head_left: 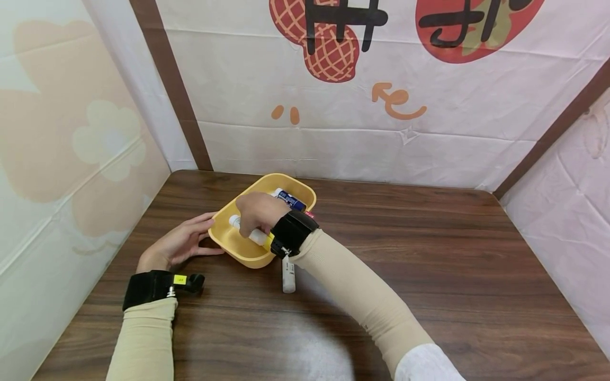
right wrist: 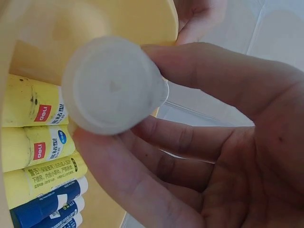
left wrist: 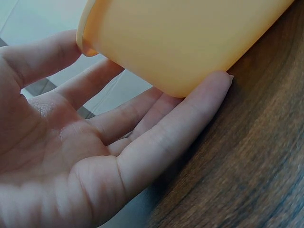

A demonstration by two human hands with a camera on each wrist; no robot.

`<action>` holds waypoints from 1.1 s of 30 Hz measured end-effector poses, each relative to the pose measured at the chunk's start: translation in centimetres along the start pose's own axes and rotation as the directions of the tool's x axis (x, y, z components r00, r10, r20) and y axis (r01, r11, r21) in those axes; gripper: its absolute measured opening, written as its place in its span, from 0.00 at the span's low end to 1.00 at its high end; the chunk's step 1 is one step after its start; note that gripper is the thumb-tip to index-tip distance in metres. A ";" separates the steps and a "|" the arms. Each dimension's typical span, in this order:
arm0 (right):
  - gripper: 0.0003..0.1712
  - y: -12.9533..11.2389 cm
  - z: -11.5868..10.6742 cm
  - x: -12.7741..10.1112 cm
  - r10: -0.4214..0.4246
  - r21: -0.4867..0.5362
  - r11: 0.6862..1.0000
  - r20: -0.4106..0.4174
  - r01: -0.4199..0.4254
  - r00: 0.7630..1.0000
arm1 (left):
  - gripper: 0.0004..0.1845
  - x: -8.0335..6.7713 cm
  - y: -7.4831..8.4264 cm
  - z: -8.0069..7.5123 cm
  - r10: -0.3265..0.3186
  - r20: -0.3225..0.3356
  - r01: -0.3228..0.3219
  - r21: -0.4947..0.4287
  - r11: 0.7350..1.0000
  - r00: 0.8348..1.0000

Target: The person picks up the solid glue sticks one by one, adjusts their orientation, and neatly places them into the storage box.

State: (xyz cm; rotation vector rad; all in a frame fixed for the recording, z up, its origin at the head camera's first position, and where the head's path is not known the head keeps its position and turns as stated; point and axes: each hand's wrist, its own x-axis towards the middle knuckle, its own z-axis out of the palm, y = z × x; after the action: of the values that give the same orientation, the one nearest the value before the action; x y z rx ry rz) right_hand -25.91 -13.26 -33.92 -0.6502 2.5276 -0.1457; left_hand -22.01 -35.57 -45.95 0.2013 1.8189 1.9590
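Right hand (head_left: 257, 210) grip curled round cylindrical white-capped glue stick (right wrist: 111, 85), held inside smooth yellow plastic tub (head_left: 229, 241). Left hand (head_left: 178, 244), fingers straight, pressed against tub's outer wall. Tub on wood-grain bench (head_left: 429, 264); another glue stick (head_left: 288, 275) lay just beside tub.

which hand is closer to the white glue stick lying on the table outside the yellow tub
Right. The right hand reaches into the yellow tub, its wrist passing just above the white glue stick lying on the table. The left hand rests against the tub's far side, farther away.

Glue stick (head_left: 249, 233) mostly under right hand (head_left: 257, 211)
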 end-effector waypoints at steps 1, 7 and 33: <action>0.19 -0.1 0.0 0.0 0.001 -0.004 1.000 0.000 -0.001 1.000 | 0.28 0.0 0.0 0.0 -0.002 0.000 0.002 0.005 1.000 1.000; 0.18 -0.3 -0.1 0.3 0.008 -0.024 1.000 0.014 -0.008 1.000 | 0.29 0.1 -0.2 -0.1 0.006 0.011 -0.007 0.011 1.000 1.000; 0.18 -1.3 -0.6 1.6 0.106 -0.085 0.992 0.124 -0.096 0.987 | 0.33 0.2 -0.2 -0.1 0.004 0.001 -0.004 0.023 1.000 1.000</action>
State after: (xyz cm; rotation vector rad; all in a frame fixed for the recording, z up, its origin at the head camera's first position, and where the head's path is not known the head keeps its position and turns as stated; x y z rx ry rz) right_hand -26.84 -15.20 -33.88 -0.5415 2.4454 0.0307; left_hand -22.19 -35.57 -46.17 0.2137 1.8419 1.9411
